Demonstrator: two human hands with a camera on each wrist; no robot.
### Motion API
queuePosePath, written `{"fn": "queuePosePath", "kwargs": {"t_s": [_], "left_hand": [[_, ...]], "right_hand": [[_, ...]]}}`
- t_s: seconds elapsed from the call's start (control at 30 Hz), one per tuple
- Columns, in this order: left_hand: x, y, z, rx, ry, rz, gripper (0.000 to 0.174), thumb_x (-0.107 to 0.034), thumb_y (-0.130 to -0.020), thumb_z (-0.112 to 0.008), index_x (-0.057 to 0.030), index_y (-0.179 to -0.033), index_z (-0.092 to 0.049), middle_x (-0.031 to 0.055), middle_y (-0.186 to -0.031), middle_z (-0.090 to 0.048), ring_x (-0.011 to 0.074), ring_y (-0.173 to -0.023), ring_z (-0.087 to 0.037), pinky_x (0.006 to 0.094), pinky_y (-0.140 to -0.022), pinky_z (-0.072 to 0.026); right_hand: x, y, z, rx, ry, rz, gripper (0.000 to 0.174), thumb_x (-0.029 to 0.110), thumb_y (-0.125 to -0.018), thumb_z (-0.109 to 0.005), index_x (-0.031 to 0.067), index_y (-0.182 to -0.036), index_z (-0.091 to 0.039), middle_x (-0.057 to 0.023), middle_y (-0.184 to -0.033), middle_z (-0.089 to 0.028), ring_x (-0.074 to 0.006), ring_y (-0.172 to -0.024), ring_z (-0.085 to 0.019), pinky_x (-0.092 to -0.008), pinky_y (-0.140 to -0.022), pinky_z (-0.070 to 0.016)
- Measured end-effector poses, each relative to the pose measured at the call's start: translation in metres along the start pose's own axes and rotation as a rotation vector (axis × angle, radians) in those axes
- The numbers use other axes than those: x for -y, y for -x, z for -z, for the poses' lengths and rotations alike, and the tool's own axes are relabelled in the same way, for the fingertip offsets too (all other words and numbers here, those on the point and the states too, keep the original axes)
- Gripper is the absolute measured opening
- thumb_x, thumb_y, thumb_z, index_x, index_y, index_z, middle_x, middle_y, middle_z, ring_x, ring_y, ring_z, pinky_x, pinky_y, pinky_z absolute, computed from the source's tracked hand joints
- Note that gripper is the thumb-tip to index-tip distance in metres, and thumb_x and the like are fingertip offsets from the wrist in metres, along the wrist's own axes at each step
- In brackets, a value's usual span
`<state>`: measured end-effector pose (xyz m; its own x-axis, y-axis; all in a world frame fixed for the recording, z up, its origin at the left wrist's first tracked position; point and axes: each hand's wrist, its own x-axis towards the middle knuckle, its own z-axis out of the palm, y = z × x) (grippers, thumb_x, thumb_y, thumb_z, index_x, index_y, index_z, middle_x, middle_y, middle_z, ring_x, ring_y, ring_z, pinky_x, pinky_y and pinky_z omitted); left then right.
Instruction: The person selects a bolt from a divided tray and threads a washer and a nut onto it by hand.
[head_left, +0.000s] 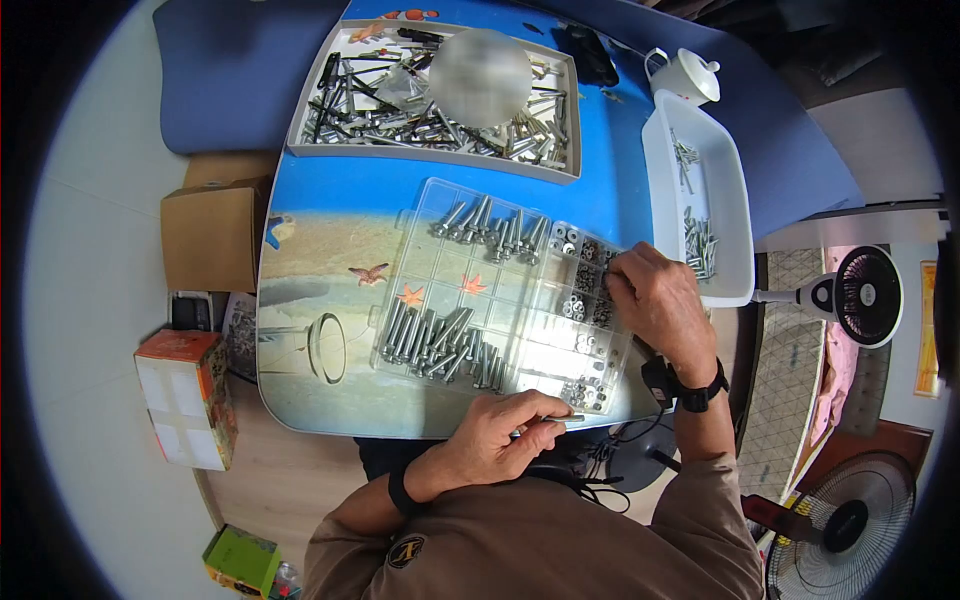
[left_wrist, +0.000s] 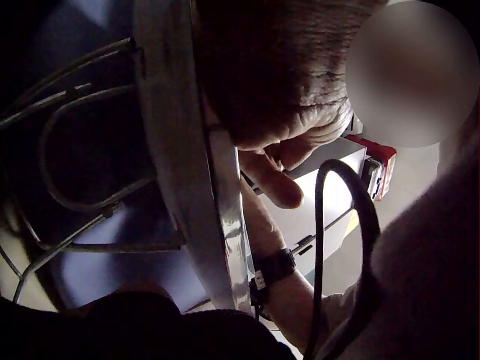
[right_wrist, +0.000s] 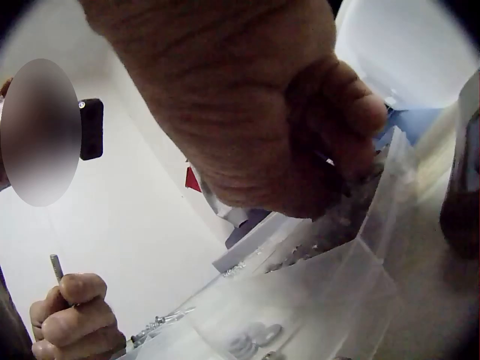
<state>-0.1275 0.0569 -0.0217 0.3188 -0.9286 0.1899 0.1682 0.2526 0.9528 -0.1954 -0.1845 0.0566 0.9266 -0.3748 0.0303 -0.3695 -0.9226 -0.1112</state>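
We are working at the table (head_left: 330,200) with the clear compartment organizer (head_left: 445,280) lying directly in front of us. Our left hand (head_left: 497,432) is resting at the near edge of the table, just in front of the organizer. Its fingers are curling tightly into a fist round a bolt (head_left: 562,418), and the thumb is pressing against the shank. In the head view the bolt is lying roughly level and pointing towards our right, while in the right wrist view its threaded end is sticking out above the fist. Our right hand (head_left: 655,298) is reaching over the right-hand side of the organizer, where the small compartments are holding nuts and washers (head_left: 585,290). Its fingers are bending downward into one of these compartments with the tips bunched together, and we cannot tell whether they are pinching a piece. The two hands are working apart from each other. Long bolts (head_left: 435,340) are filling the near left compartments, and short bolts (head_left: 490,232) are lying in the far row. Beyond the organizer, a grey tray (head_left: 430,164) is holding mixed loose hardware. Just to the right of the organizer, a white bin (head_left: 720,190) is holding a few more fasteners.
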Motion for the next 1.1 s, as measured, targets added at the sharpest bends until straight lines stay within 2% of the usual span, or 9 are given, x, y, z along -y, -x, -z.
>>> {"fn": "queuePosePath", "kwargs": {"t_s": [0.07,0.13,0.27,0.33,0.43,0.73,0.83,0.9,1.1], "left_hand": [[-0.001,0.0,0.001,-0.007,-0.01,-0.005,0.015,-0.002,-0.093,-0.06,-0.0013,-0.108,-0.062,0.0065,-0.08,-0.068,0.0155,-0.066,-0.069,0.0281,-0.06,-0.0549],[-0.002,-0.001,0.003,0.03,0.013,0.018,0.015,-0.004,-0.097,-0.058,0.0043,-0.108,-0.064,0.0114,-0.088,-0.072,0.0143,-0.073,-0.073,0.025,-0.059,-0.0578],[-0.001,0.0,0.002,0.023,0.001,0.006,0.015,-0.004,-0.097,-0.059,0.0045,-0.108,-0.064,0.0112,-0.088,-0.072,0.0145,-0.073,-0.073,0.025,-0.059,-0.0578],[-0.001,-0.001,0.0,-0.005,-0.007,-0.012,0.017,0.0,-0.092,-0.061,-0.0007,-0.109,-0.062,0.0089,-0.081,-0.068,0.0185,-0.067,-0.07,0.0289,-0.06,-0.0549],[-0.002,-0.002,0.001,-0.002,-0.03,-0.038,0.015,-0.006,-0.097,-0.059,0.0044,-0.108,-0.064,0.0116,-0.085,-0.071,0.0146,-0.072,-0.072,0.0255,-0.059,-0.0581],[0.002,0.0,-0.004,-0.103,-0.153,-0.176,0.011,-0.004,-0.095,-0.061,0.0037,-0.102,-0.064,0.0127,-0.083,-0.071,0.0157,-0.066,-0.072,0.0244,-0.055,-0.0546],[-0.001,0.002,-0.008,-0.159,-0.138,-0.183,0.015,-0.002,-0.091,-0.063,0.0005,-0.105,-0.063,0.0121,-0.08,-0.068,0.0226,-0.061,-0.067,0.0313,-0.056,-0.0539],[-0.001,0.001,-0.007,-0.168,-0.173,-0.214,0.012,-0.002,-0.091,-0.064,0.0024,-0.102,-0.063,0.0131,-0.082,-0.07,0.0197,-0.061,-0.068,0.0282,-0.054,-0.0534],[-0.003,0.005,-0.006,-0.215,-0.321,-0.289,0.009,-0.002,-0.089,-0.065,0.0021,-0.097,-0.062,0.0133,-0.08,-0.072,0.0177,-0.058,-0.069,0.0258,-0.05,-0.0513]], "right_hand": [[0.001,0.0,0.002,0.023,0.001,-0.009,0.007,0.005,-0.079,-0.068,0.001,-0.085,-0.069,-0.0136,-0.08,-0.064,-0.0327,-0.069,-0.065,-0.0412,-0.063,-0.0516],[0.002,0.001,0.002,0.047,0.002,-0.019,0.008,0.005,-0.079,-0.068,0.0007,-0.086,-0.069,-0.0142,-0.081,-0.064,-0.0332,-0.069,-0.065,-0.0418,-0.064,-0.0515],[0.002,0.003,0.0,0.008,-0.054,-0.007,0.007,0.006,-0.081,-0.066,-0.0002,-0.085,-0.069,-0.0148,-0.079,-0.062,-0.0336,-0.069,-0.064,-0.0424,-0.063,-0.0516],[0.002,0.003,-0.003,-0.006,-0.071,0.0,0.007,0.007,-0.082,-0.065,-0.0002,-0.082,-0.068,-0.0148,-0.077,-0.061,-0.033,-0.068,-0.063,-0.0426,-0.062,-0.0516],[0.001,0.004,-0.007,-0.035,-0.126,-0.036,0.007,0.006,-0.082,-0.065,0.0002,-0.083,-0.068,-0.0148,-0.078,-0.061,-0.0342,-0.068,-0.063,-0.0432,-0.062,-0.0512],[0.005,0.004,-0.003,-0.088,-0.314,-0.077,0.009,0.002,-0.081,-0.065,-0.0009,-0.087,-0.071,-0.0163,-0.081,-0.065,-0.0357,-0.068,-0.063,-0.0419,-0.064,-0.05],[0.005,0.004,-0.002,-0.089,-0.399,-0.105,0.012,0.0,-0.08,-0.064,-0.0007,-0.088,-0.073,-0.0167,-0.081,-0.066,-0.0352,-0.068,-0.064,-0.041,-0.064,-0.0501],[0.004,0.003,-0.004,-0.07,-0.408,-0.093,0.017,-0.002,-0.081,-0.061,-0.0026,-0.094,-0.072,-0.0146,-0.08,-0.064,-0.0273,-0.065,-0.062,-0.0361,-0.061,-0.0476],[0.007,-0.003,-0.009,-0.092,-0.464,-0.057,0.02,-0.003,-0.083,-0.058,-0.0015,-0.097,-0.072,-0.0147,-0.082,-0.064,-0.0273,-0.067,-0.062,-0.0359,-0.062,-0.0476]]}}
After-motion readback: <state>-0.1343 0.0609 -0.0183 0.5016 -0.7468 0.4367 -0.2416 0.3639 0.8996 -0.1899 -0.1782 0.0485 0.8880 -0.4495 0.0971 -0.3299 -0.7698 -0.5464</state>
